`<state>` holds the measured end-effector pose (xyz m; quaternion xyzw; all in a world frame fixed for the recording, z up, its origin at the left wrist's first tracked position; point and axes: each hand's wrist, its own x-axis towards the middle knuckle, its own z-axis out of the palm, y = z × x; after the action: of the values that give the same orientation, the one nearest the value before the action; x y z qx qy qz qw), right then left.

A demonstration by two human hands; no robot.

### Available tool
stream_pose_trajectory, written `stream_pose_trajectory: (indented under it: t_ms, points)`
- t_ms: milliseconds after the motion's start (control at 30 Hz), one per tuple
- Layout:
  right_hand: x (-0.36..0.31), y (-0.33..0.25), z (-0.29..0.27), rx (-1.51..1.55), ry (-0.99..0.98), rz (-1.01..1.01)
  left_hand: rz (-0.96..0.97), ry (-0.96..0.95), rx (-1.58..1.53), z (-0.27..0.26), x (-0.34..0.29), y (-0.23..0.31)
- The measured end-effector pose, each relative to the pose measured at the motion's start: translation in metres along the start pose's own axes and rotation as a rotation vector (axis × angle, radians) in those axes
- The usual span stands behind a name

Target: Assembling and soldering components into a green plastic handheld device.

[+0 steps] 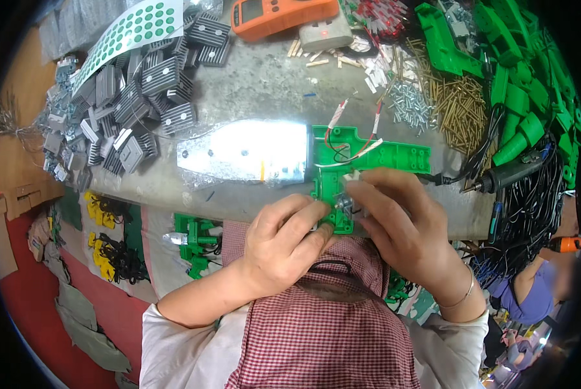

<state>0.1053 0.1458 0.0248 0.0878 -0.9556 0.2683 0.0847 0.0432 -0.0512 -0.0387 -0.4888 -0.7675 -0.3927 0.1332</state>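
Note:
A green plastic housing half (pixel 400 157) lies at the table's front edge, its open inside facing up. Joined to it on the left is a long clear-wrapped piece (pixel 238 152), its right part glaring white. My left hand (pixel 287 240) pinches the near end of the housing between thumb and fingers. Bent over the same end, my right hand (pixel 404 217) has its fingertips closed around a small shiny metal part (pixel 344 203), partly hidden by the fingers. Thin red, black and white wires (pixel 334 133) with white sleeves rise out of the housing.
Grey finned metal blocks (pixel 161 74) pile up at left under a sheet of green round stickers (pixel 135 32). An orange multimeter (pixel 280 16) lies at the back. Silver screws (pixel 408 107), brass pins (pixel 459 100) and green housings (pixel 517 97) fill the right, beside a dark electric screwdriver (pixel 514 172).

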Motion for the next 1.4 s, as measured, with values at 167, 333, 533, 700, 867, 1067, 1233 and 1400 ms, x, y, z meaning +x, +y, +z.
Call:
stream_pose_trajectory:
  t_ms: [167, 333, 533, 700, 867, 1067, 1233, 1400]
  points:
    - [-0.004, 0.016, 0.03, 0.056, 0.19, -0.066, 0.061, -0.018, -0.007, 0.0, 0.003, -0.005]
    - [-0.004, 0.009, 0.034, 0.067, 0.248, 0.059, 0.15, -0.067, 0.048, -0.002, 0.001, -0.015]
    - [0.001, 0.014, 0.034, 0.061, 0.294, -0.021, 0.209, -0.052, 0.158, -0.008, 0.01, -0.017]
    - [-0.004, 0.015, 0.04, 0.122, 0.354, 0.005, 0.251, -0.015, 0.072, -0.01, 0.009, -0.022]
    - [-0.005, 0.017, 0.035, 0.262, 0.291, 0.106, 0.361, -0.173, 0.106, -0.026, 0.02, -0.022]
    - [0.001, 0.016, 0.028, 0.17, 0.279, 0.065, 0.477, -0.272, 0.205, -0.029, 0.025, -0.025]
    - [0.001, 0.011, 0.018, 0.118, 0.156, 0.07, 0.437, -0.301, 0.287, -0.027, 0.027, -0.017]
    - [-0.001, 0.008, 0.023, 0.084, 0.207, 0.092, 0.408, -0.431, 0.327, -0.028, 0.033, -0.008]
